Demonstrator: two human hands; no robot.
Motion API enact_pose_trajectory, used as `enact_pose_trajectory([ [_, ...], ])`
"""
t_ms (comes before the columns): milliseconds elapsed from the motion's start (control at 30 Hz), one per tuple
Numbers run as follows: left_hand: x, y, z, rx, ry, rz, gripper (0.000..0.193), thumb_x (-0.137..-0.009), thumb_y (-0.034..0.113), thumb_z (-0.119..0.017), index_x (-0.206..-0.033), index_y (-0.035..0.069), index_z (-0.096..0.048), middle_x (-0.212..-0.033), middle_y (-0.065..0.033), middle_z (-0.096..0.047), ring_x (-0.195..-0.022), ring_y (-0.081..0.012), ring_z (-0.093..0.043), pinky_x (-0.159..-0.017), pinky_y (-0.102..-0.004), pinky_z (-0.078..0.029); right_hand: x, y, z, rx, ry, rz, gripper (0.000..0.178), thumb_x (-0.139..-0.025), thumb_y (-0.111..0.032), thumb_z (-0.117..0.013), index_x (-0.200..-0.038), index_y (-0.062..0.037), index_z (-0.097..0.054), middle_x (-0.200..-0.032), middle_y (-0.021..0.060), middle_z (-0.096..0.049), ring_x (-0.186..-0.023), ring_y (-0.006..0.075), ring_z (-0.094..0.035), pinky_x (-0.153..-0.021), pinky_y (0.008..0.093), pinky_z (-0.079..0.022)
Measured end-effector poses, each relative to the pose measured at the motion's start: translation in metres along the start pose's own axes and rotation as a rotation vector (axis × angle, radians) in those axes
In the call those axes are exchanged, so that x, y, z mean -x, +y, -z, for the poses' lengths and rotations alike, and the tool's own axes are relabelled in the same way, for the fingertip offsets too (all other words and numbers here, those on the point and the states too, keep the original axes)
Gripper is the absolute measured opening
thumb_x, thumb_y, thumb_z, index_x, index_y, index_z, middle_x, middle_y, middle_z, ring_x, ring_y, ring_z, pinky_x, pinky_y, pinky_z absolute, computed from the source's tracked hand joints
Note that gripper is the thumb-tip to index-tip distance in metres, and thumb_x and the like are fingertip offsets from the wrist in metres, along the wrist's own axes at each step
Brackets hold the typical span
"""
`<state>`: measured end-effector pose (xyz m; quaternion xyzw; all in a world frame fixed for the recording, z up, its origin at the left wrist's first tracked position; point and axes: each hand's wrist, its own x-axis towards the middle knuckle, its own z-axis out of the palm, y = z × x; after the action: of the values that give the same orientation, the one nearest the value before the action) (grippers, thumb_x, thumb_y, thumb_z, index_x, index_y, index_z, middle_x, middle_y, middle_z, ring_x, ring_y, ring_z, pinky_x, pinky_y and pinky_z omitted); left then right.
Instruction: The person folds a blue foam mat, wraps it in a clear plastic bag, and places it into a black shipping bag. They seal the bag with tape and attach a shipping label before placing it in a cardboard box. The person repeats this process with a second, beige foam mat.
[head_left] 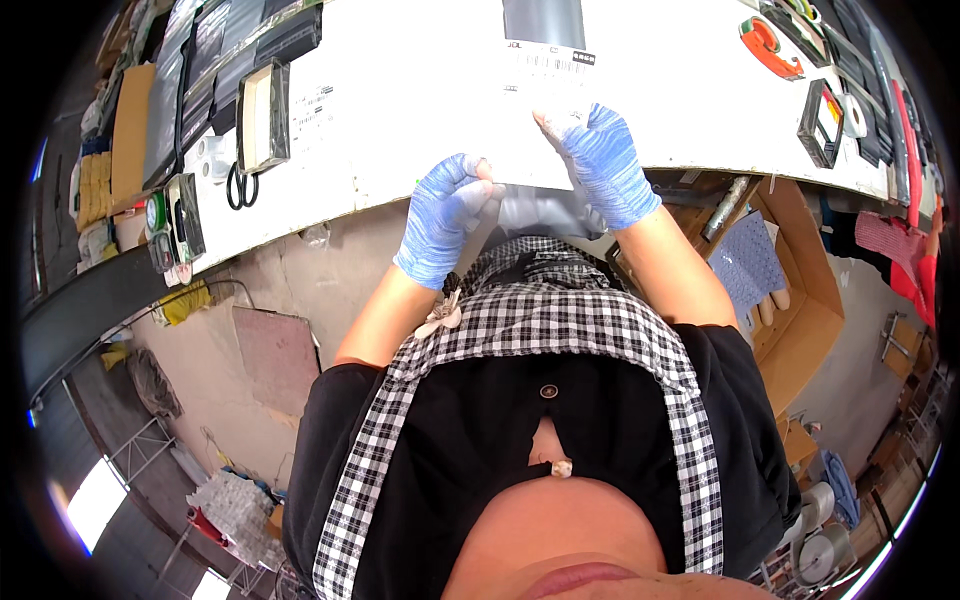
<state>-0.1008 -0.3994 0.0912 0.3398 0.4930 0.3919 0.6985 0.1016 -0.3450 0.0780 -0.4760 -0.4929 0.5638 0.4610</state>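
My left hand [446, 215], in a blue knit glove with uncovered fingertips, is pinched closed at the table's front edge. Its fingertips meet the corner of a blurred clear plastic film [540, 212] hanging over that edge. My right hand [606, 165], gloved alike, is higher and to the right, its fingers drawn together and pointing left over the white surface. What they grip, if anything, is too washed out to make out. Just beyond them lies a white label with a barcode [550, 62], against a dark grey flat packet [543, 20].
On the white table [400, 90], black-handled scissors [242, 186] and a black-edged box [264, 115] lie left. An orange tape dispenser [768, 48] and a small black frame [822, 124] are right. An open cardboard box [800, 290] stands below the right side.
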Motion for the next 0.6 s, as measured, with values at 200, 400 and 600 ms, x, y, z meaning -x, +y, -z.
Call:
enact_pose_trajectory([
  [200,0.007,0.004,-0.009,0.002,0.055,0.004,0.005,-0.084,0.007,-0.065,-0.090,0.006,-0.065,-0.079,0.0001,-0.064,-0.070,-0.0075,-0.056,-0.064,-0.0221,-0.047,0.003,0.002,-0.001,0.002,-0.013,0.004,0.029,-0.094,-0.025,-0.066,-0.104,0.0020,-0.069,-0.087,0.0135,-0.072,-0.076,0.0173,-0.069,-0.066,0.0296,-0.055],
  [400,0.004,-0.005,-0.002,-0.030,0.048,-0.023,0.006,-0.085,0.007,-0.065,-0.091,0.005,-0.066,-0.081,-0.0013,-0.065,-0.072,-0.0087,-0.059,-0.067,-0.0235,-0.050,0.003,0.003,0.001,0.191,-0.040,0.099,0.030,-0.095,-0.026,-0.065,-0.104,0.0021,-0.068,-0.084,0.0136,-0.069,-0.075,0.0177,-0.068,-0.065,0.0304,-0.055],
  [600,0.005,-0.004,-0.004,-0.051,0.010,-0.031,0.007,-0.085,0.008,-0.064,-0.091,0.004,-0.066,-0.082,-0.0034,-0.067,-0.075,-0.0101,-0.062,-0.069,-0.0239,-0.051,0.005,0.002,0.003,-0.054,-0.090,-0.117,0.036,-0.094,-0.023,-0.067,-0.118,0.0024,-0.061,-0.102,0.0142,-0.068,-0.094,0.0196,-0.066,-0.082,0.0310,-0.055],
])
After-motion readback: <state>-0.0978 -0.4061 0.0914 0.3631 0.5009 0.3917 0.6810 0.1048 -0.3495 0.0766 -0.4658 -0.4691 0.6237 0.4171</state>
